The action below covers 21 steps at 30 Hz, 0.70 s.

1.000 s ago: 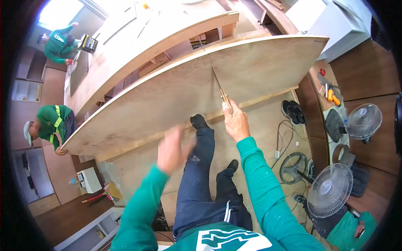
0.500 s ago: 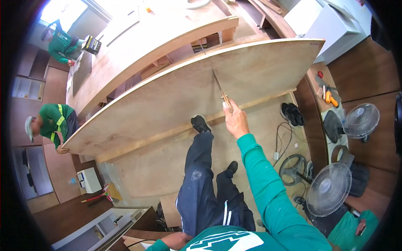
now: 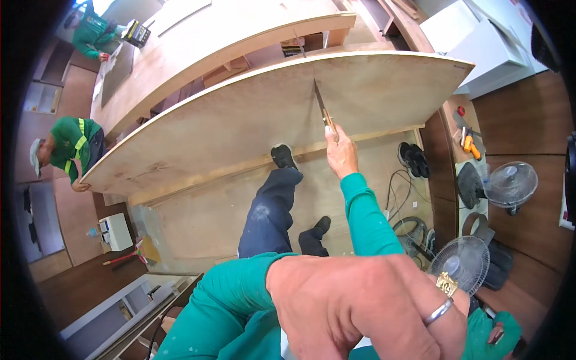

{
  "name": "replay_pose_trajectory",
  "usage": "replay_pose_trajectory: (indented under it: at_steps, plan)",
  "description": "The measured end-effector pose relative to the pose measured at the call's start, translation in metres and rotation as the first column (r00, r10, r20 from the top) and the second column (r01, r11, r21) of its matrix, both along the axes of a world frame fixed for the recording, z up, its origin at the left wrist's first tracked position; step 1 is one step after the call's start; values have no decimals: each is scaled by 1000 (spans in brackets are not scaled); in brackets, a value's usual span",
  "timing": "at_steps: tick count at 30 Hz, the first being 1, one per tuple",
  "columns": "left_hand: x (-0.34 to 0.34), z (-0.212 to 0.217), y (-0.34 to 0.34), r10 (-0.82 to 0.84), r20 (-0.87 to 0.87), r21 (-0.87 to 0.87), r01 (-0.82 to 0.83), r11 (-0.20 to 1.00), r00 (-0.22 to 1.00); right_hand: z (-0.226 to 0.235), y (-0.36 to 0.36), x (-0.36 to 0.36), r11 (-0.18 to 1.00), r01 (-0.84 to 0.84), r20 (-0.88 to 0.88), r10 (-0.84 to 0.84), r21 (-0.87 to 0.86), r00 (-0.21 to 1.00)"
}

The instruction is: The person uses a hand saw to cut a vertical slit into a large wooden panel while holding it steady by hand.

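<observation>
My right hand (image 3: 342, 155) grips the wooden handle of a handsaw (image 3: 319, 99). The saw's blade passes into a large plywood sheet (image 3: 228, 120) at a cut, and a thin length shows beyond the sheet's upper edge. My left hand (image 3: 366, 303) is raised very close in the lower foreground, its fingers curled; a gold ring and a silver ring show. Its palm side is hidden, so what it may hold does not show. My left shoe is planted against the sheet's lower part.
At the far left a person (image 3: 75, 144) in green holds the sheet's end. Behind stands a workbench (image 3: 180, 51), where another person (image 3: 93, 36) works. Fans (image 3: 510, 186), cables and shoes (image 3: 414, 160) lie to the right. A seated person's green sleeve (image 3: 498, 330) shows at lower right.
My left hand has risen from beside my waist to the lower foreground, curled. My right hand stays on the saw. The view has shifted slightly.
</observation>
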State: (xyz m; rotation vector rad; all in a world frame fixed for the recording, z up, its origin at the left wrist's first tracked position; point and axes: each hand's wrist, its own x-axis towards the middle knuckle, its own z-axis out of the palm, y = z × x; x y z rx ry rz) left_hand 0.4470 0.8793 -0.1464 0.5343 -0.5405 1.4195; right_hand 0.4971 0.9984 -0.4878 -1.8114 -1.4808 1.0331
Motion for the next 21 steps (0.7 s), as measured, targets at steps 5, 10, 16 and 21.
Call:
replay_pose_trajectory:
  at_steps: [5,10,16,21]
  plan:
    - [-62,-28,46,27,-635,143,83,986,772,4,0,-3,1000,5,-52,-6,-16,999]
    - [-105,-196,219,666,-416,848,0,530,-619,-37,0,27,993,-36,68,29,108,997]
    - [-168,-278,371,372,-196,479,243,844,-907,-4,-4,-3,999,31,-96,-34,-34,995]
    - [-146,-295,367,290,-239,477,148,866,-927,12,-31,25,998,65,-64,-67,-25,996]
